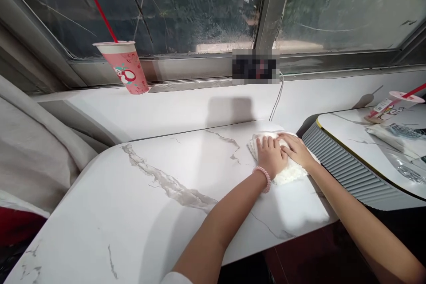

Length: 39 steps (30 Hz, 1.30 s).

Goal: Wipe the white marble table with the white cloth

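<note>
A white cloth (289, 175) lies bunched and folded on the right end of a white marble-patterned table (186, 159). My left hand (271, 157), with a pink beaded bracelet at the wrist, lies flat on the cloth, fingers stretched out and slightly apart. Beside it, my right hand (297, 153) rests on the same cloth with its fingers extended toward the left hand. The two hands touch or overlap near the thumbs. Part of the cloth is hidden under them.
A pink paper cup (128, 71) with a red straw stands on the window ledge. To the right, a ribbed-sided cabinet (346, 164) bears another cup (392, 106) and clear plastic packaging (406, 164). A white cable (277, 97) runs down the wall; a curtain (36, 137) hangs left.
</note>
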Each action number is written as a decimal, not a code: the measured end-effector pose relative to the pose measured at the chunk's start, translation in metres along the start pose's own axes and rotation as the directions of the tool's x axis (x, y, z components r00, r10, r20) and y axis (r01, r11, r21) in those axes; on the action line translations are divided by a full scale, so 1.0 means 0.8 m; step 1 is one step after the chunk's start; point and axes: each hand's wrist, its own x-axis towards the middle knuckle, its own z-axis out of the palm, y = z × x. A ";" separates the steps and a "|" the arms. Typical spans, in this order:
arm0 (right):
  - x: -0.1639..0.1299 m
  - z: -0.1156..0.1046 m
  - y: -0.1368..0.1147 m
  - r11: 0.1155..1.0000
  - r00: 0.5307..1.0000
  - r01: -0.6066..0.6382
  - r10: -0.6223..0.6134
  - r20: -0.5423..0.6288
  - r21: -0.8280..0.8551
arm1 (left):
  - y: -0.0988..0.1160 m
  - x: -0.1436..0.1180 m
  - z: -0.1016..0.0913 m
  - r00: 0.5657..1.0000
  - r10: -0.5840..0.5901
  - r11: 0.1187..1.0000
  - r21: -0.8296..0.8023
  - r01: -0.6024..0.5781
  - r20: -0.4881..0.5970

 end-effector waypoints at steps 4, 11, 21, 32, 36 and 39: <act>0.044 0.018 0.018 0.999 0.999 0.036 -0.036 0.003 -0.025 | -0.023 0.037 0.013 1.000 -0.015 1.000 -0.010 0.015 -0.012; 0.101 0.039 0.033 0.998 0.998 0.055 -0.055 0.004 -0.008 | -0.048 0.084 0.026 0.997 -0.070 0.997 0.042 0.070 0.008; 0.120 0.044 0.053 0.997 0.997 0.075 -0.074 -0.027 0.033 | -0.057 0.115 0.033 0.997 -0.057 0.997 0.045 0.055 0.048; 0.099 0.035 0.039 0.997 0.998 0.004 0.001 -0.067 0.082 | -0.047 0.096 0.023 0.993 -0.075 0.991 0.115 0.065 0.089; 0.081 0.026 0.030 0.997 0.999 -0.002 0.006 -0.042 0.081 | -0.041 0.081 0.018 0.991 -0.066 0.990 0.128 0.051 0.116; 0.061 0.018 0.023 0.996 0.999 -0.006 0.009 -0.041 0.092 | -0.034 0.070 0.012 0.982 -0.061 0.992 0.119 0.040 0.178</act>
